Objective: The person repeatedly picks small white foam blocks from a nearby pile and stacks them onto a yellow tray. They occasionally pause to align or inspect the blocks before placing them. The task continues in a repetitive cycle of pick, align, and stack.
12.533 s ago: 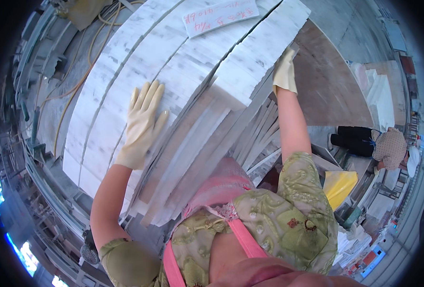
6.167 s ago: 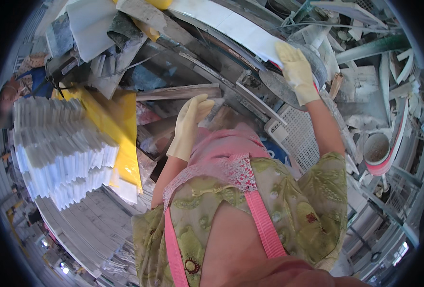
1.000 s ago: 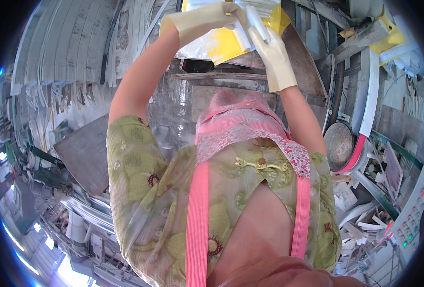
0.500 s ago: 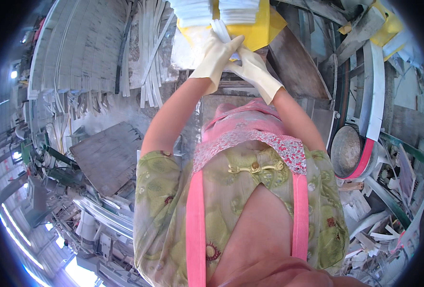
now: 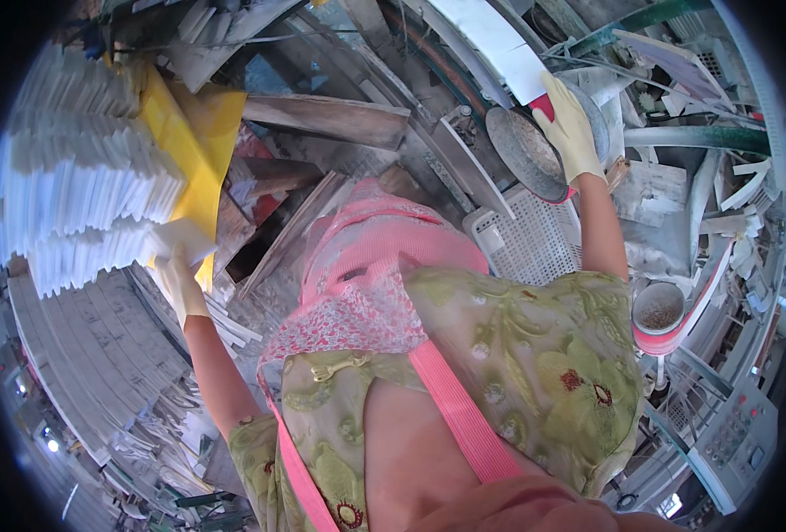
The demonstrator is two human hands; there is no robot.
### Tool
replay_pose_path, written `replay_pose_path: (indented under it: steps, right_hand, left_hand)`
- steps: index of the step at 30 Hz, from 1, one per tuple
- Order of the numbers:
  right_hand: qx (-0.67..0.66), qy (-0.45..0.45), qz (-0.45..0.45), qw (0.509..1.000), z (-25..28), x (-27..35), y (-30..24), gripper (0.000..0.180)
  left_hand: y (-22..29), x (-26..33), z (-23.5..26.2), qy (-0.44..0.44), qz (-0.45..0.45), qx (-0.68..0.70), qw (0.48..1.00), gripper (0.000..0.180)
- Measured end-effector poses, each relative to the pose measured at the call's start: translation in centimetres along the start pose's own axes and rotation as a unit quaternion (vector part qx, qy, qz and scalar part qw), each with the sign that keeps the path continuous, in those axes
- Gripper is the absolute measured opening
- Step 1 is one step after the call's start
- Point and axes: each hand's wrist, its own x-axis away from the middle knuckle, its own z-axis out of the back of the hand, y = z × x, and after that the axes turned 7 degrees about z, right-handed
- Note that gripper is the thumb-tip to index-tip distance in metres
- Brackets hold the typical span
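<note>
Head view, looking down past a green patterned blouse (image 5: 535,355) and pink apron straps (image 5: 455,408). The left hand (image 5: 176,275), in a pale glove, sits low at the left with its fingers curled around a flat white piece (image 5: 180,239); the piece pokes up just above the fingers and touches the lower edge of a yellow sheet (image 5: 189,151). Beyond those fingers and to their left stands a big stack of white strips (image 5: 74,195), resting against the yellow sheet. Below the hand lie long pale slabs (image 5: 82,355) in rows.

The right hand (image 5: 570,133), also gloved, reaches farther out at the upper right. Its fingers are held together and pressed flat on the end of a long white strip (image 5: 499,44), which runs up and away to the left of the fingertips. Just under the fingers sits a round grey disc (image 5: 526,155) with a red edge. Nearer the body than that hand lies a white perforated tray (image 5: 530,244), and off to its right a small round tub (image 5: 661,309).
</note>
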Motion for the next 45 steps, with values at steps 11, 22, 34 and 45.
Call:
replay_pose_path:
  steps: [11,22,34,45]
  right_hand:
    - [0.099,0.025,0.102,0.99,-5.0,-3.4,3.6,0.059]
    - [0.113,0.003,0.227,0.967,-4.3,-8.5,2.7,0.073]
    - [0.026,-0.048,0.064,0.996,-6.4,-12.6,3.4,0.057]
    - [-0.595,-0.077,0.041,0.799,-6.4,-10.9,-26.5,0.044]
  left_hand:
    - [1.8,1.4,-0.3,-0.026,0.052,0.055,0.997,0.053]
    - [1.7,0.6,-0.6,0.011,0.063,-0.024,0.998,0.055]
    - [2.8,1.8,2.0,-0.044,0.033,-0.194,0.98,0.061]
    - [1.3,5.9,3.1,-0.026,0.069,0.105,0.992,0.057]
